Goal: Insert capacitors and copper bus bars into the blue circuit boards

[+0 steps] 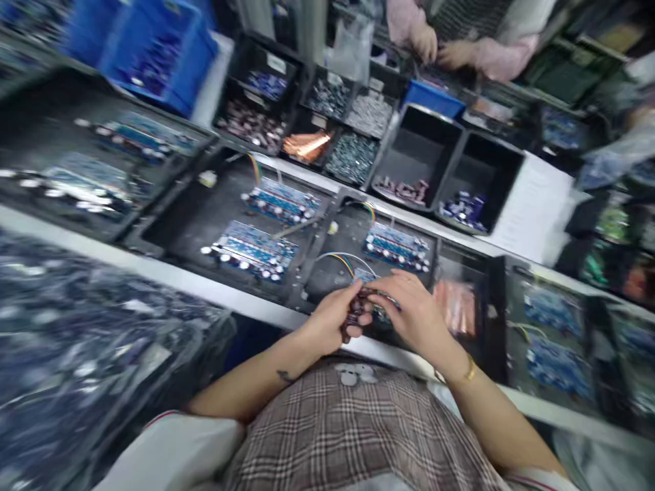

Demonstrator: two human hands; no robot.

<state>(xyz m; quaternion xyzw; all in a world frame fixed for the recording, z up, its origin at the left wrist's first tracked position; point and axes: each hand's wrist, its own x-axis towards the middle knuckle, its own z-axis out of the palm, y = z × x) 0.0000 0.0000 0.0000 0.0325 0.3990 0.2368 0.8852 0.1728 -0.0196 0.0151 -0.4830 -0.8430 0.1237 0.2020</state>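
Observation:
My left hand (331, 320) is closed around a bunch of small dark cylindrical parts (354, 318), just above the near edge of a black tray (327, 269). My right hand (412, 310) meets it from the right, fingertips pinching at one of those parts over a blue circuit board (364, 275) with coloured wires (342, 258). Most of that board is hidden under my hands. More blue boards lie in the trays: one (398, 247) behind my hands, two others (254, 248) (282, 200) to the left.
Black bins of small parts (353, 157), copper coils (306, 145) and dark capacitors (464, 208) line the far side. Blue crates (158, 51) stand at far left. Another person's hands (440, 48) work across the bench. Bagged parts (92, 341) fill the near left.

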